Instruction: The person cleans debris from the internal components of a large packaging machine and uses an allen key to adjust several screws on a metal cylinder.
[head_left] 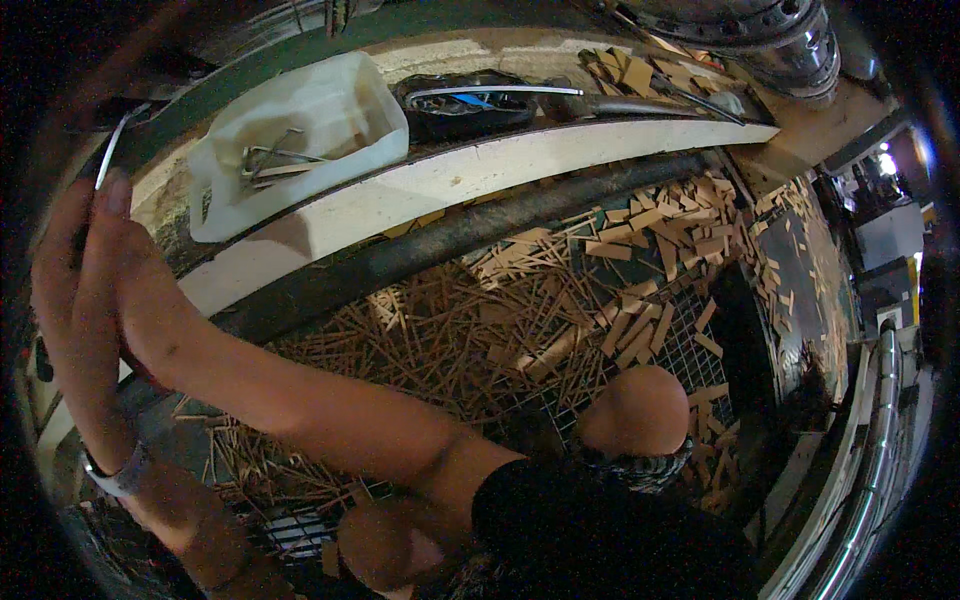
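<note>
Both my hands reach to the far left and are pressed side by side. My left hand [68,290], with a pale band on its wrist, lies outermost. My right hand [135,300] rests against it, the forearm crossing from the lower middle. A thin curved metal rod [112,148] rises from between the fingertips of the two hands, which pinch its lower end. The grip itself is partly hidden by the fingers. Beyond the rod runs a dark curved rim [190,120].
A white plastic tub [300,110] with bent metal pieces sits on a pale curved plank [480,170]. Beside it is a black tray [465,110]. A dark pipe [450,235] runs below. Wooden offcuts [560,300] cover a wire grid. My knees [640,410] show lower down.
</note>
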